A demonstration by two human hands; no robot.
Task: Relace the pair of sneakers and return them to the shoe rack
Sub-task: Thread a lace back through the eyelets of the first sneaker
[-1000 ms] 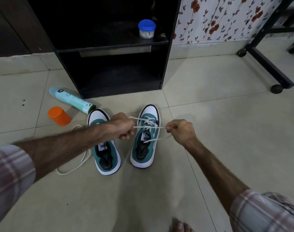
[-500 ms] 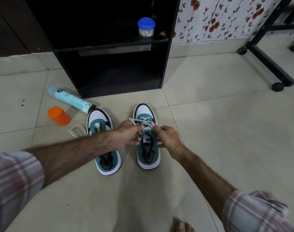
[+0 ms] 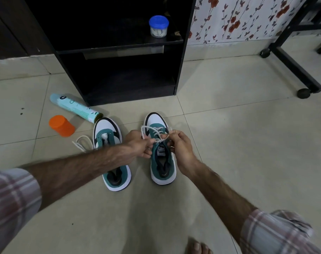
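The black rack [image 3: 179, 70] stands open straight ahead on the floor [image 3: 238, 143], and both sneakers lie just short of it, toes toward it. The right sneaker [image 3: 160, 149] lies directly under both hands, long axis pointing away from the person; the left sneaker [image 3: 111, 153] sits beside it under the left forearm, its lace [image 3: 82, 143] loose. Left hand [image 3: 139, 144] and right hand [image 3: 178, 146] each pinch an end of the right sneaker's lace [image 3: 156, 133] over the tongue, equally near.

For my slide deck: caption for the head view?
Both hands, left hand and right hand, tie the white lace on the right sneaker.
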